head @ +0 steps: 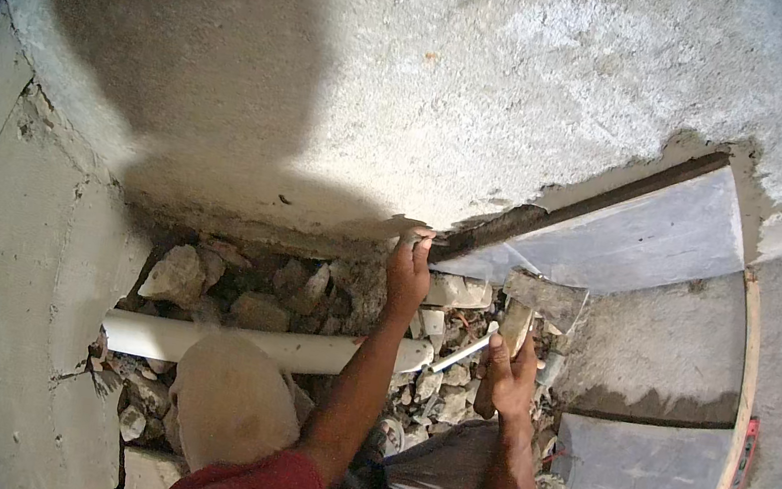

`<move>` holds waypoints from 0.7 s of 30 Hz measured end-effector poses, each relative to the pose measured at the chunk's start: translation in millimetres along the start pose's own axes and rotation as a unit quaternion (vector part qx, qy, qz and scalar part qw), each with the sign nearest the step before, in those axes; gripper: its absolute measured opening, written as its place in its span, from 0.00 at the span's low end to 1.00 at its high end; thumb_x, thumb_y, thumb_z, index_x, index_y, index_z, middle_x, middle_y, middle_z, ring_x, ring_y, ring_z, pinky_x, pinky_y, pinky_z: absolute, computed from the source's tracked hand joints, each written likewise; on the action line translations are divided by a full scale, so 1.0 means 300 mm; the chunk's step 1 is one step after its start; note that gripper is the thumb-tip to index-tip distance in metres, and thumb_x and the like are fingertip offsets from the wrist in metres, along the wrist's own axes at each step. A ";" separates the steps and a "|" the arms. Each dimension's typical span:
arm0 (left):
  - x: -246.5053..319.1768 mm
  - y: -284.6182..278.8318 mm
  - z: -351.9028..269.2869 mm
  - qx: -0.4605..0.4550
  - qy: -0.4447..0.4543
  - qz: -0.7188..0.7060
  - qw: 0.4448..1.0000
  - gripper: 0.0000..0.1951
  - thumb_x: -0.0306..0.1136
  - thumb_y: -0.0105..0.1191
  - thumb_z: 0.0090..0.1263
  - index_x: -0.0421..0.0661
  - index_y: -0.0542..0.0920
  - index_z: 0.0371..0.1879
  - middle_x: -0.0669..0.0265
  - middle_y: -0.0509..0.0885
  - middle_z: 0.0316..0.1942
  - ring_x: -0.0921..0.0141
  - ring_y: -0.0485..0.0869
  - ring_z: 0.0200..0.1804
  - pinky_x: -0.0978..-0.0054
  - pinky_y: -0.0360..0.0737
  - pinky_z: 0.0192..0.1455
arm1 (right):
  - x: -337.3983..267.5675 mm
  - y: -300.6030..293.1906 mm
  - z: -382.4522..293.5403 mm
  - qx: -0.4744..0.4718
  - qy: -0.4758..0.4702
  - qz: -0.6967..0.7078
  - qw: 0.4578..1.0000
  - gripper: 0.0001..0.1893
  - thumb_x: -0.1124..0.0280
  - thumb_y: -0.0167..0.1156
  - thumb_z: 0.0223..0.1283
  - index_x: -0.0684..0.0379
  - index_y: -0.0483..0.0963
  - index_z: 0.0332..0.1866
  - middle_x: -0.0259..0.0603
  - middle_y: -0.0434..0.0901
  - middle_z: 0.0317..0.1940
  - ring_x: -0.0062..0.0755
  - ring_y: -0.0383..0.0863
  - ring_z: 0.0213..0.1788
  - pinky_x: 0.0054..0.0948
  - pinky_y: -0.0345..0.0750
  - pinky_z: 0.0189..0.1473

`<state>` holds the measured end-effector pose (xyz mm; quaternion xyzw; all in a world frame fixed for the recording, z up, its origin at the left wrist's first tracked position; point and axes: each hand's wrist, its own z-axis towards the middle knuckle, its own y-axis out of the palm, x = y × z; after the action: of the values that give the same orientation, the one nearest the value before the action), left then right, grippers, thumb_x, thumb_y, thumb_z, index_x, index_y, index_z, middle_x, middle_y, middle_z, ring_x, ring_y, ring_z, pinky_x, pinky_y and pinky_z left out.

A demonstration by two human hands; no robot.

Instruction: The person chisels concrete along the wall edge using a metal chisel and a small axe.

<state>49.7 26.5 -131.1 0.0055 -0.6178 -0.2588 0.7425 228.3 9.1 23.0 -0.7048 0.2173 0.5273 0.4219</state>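
My left hand [409, 266] is raised to the foot of the rough plastered wall [457, 103], its fingers pinched on a small, thin item, perhaps a nail, at the left end of the grey panel [620, 233]. My right hand [511, 376] grips the handle of a hammer or mallet with a worn, blocky head [546, 298]. The head lies just below the panel, to the right of my left hand. Which material the head is made of I cannot tell.
A white plastic pipe [254, 345] crosses broken stones [177, 277] below the wall. A thinner white pipe [462, 351] slants beside it. To the right are a second grey panel [643, 487], a wooden strip [747, 389] and a red spirit level [744, 460]. Cracked concrete [18, 249] borders the left.
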 end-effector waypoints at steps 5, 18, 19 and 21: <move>0.024 0.018 -0.009 -0.006 -0.001 0.077 0.997 0.11 0.35 0.44 0.74 0.40 0.75 0.40 0.56 0.79 0.31 0.58 0.78 0.34 0.64 0.73 0.38 | 0.063 -0.021 0.017 0.008 -0.026 -0.053 0.998 0.20 0.59 0.57 0.65 0.64 0.66 0.52 0.32 0.73 0.25 0.17 0.69 0.24 0.20 0.68 0.26; -0.121 0.041 -0.057 0.008 -0.033 0.053 0.998 0.08 0.31 0.47 0.71 0.39 0.75 0.39 0.52 0.79 0.31 0.54 0.79 0.35 0.63 0.74 0.38 | 0.008 0.025 0.019 -0.030 0.000 -0.057 0.998 0.21 0.57 0.57 0.64 0.64 0.67 0.50 0.31 0.72 0.24 0.18 0.70 0.23 0.21 0.68 0.24; -0.125 0.045 -0.058 0.011 -0.044 0.053 0.998 0.07 0.30 0.47 0.71 0.39 0.75 0.39 0.53 0.79 0.31 0.54 0.79 0.35 0.63 0.74 0.39 | 0.013 0.023 0.022 -0.031 0.001 -0.058 0.998 0.21 0.57 0.57 0.64 0.64 0.67 0.50 0.31 0.72 0.24 0.18 0.70 0.23 0.21 0.68 0.24; -0.118 0.051 -0.056 0.014 -0.054 0.051 0.997 0.07 0.30 0.47 0.71 0.39 0.75 0.39 0.53 0.79 0.31 0.54 0.79 0.35 0.63 0.74 0.39 | 0.025 0.019 0.031 -0.032 -0.028 -0.104 0.994 0.14 0.63 0.55 0.67 0.62 0.66 0.47 0.32 0.72 0.22 0.20 0.70 0.20 0.22 0.69 0.22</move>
<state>67.1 48.4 -162.6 -0.0297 -0.6605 -0.2113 0.7199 221.4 14.7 13.1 -0.7213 0.1145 0.5070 0.4577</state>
